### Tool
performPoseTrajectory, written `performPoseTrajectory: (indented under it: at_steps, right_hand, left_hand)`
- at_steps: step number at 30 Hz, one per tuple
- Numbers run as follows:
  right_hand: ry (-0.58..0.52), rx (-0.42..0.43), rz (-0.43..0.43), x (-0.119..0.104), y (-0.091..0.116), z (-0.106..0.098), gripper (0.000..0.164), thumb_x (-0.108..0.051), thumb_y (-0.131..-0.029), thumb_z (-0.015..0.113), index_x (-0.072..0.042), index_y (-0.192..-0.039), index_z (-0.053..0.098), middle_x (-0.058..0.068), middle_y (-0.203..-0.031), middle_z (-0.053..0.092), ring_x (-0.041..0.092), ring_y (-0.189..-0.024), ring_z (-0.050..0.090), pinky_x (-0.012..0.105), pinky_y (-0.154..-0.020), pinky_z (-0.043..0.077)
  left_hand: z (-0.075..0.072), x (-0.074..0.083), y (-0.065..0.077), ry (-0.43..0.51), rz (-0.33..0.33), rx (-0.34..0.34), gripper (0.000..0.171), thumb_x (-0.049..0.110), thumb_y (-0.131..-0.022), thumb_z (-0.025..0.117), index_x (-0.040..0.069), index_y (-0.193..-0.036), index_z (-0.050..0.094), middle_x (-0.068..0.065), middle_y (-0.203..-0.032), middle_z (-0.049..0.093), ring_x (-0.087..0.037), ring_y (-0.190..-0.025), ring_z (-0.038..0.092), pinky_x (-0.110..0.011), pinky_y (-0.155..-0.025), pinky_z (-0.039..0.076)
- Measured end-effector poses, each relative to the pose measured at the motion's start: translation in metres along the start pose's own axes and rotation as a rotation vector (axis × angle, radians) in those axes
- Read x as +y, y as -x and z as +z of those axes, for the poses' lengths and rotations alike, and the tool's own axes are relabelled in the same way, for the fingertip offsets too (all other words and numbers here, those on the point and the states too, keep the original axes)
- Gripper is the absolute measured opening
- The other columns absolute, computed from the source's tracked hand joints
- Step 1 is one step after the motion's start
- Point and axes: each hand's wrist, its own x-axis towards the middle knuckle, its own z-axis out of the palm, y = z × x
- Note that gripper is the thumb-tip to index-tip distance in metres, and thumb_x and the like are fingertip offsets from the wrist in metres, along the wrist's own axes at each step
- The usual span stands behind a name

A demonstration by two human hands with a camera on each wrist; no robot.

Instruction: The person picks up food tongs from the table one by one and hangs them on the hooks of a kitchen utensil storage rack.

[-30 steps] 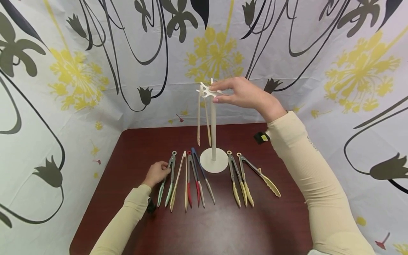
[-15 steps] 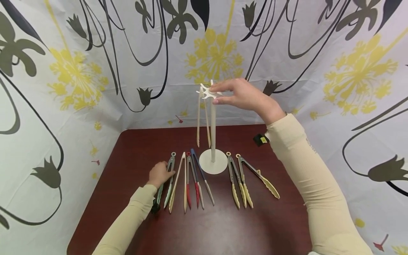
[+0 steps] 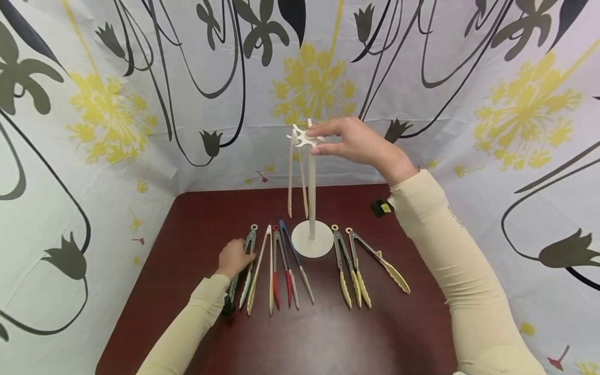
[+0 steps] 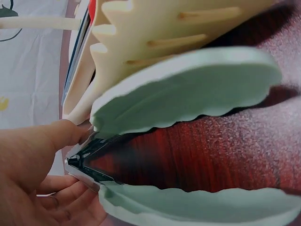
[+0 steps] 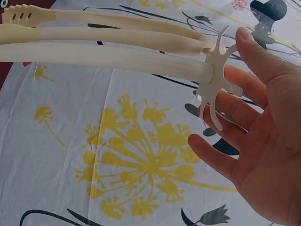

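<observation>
My left hand (image 3: pixel 232 259) grips the metal upper part of a pair of tongs with pale green scalloped tips (image 4: pixel 188 94), at the left end of a row on the table. In the left wrist view, the thumb lies on one arm and the fingers on the other, with the tips spread apart. My right hand (image 3: pixel 356 143) rests on the hooked top (image 5: pixel 214 84) of a white stand (image 3: pixel 312 192), fingers extended and spread around the hooks. One pair of cream tongs (image 3: pixel 289 179) hangs from a left hook, its arms dangling beside the pole.
Right of the green tongs lie pale wood-coloured tongs (image 3: pixel 271 276), red-tipped tongs (image 3: pixel 276 286) and blue-handled tongs (image 3: pixel 296 256). The stand's round base (image 3: pixel 304 245) comes after them. Yellow-tipped tongs (image 3: pixel 345 289), one pair spread wide, lie on its right. Patterned cloth (image 3: pixel 187 78) surrounds the dark red table (image 3: pixel 337 338).
My left hand has shifted slightly right over the green tongs, its thumb now across their right arm. The right hand keeps its place on the stand's top.
</observation>
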Motion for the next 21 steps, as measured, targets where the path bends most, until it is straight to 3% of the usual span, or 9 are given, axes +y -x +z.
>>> performPoseTrajectory:
  at_steps: [9,16,21]
  right_hand:
    - [0.006,0.005,-0.010,0.000,-0.001,0.000,0.052,-0.045,-0.089,0.070,-0.026,-0.137,0.061,0.000,-0.145,0.058,0.021,-0.141,0.048,0.043,-0.118,0.037]
    - [0.009,0.011,-0.008,0.001,-0.001,0.000,0.052,-0.046,-0.088,0.071,-0.026,-0.136,0.062,0.000,-0.143,0.059,0.021,-0.140,0.049,0.042,-0.118,0.037]
    - [0.006,0.004,-0.003,0.000,-0.001,0.000,0.052,-0.046,-0.089,0.070,-0.026,-0.136,0.062,0.000,-0.144,0.058,0.021,-0.140,0.049,0.043,-0.118,0.037]
  left_hand:
    - [-0.013,0.005,-0.004,0.014,0.032,0.143,0.048,0.029,-0.077,0.076,0.001,-0.116,0.069,-0.016,-0.095,0.068,-0.028,-0.070,0.064,-0.046,-0.061,0.054]
    - [-0.041,0.022,-0.011,0.090,0.080,0.274,0.053,0.028,-0.080,0.076,0.003,-0.125,0.065,-0.017,-0.101,0.067,-0.025,-0.068,0.063,-0.042,-0.056,0.053]
    - [-0.059,0.037,-0.011,0.125,0.123,0.342,0.054,0.032,-0.084,0.076,0.007,-0.130,0.063,-0.015,-0.106,0.067,-0.021,-0.063,0.056,-0.033,-0.052,0.044]
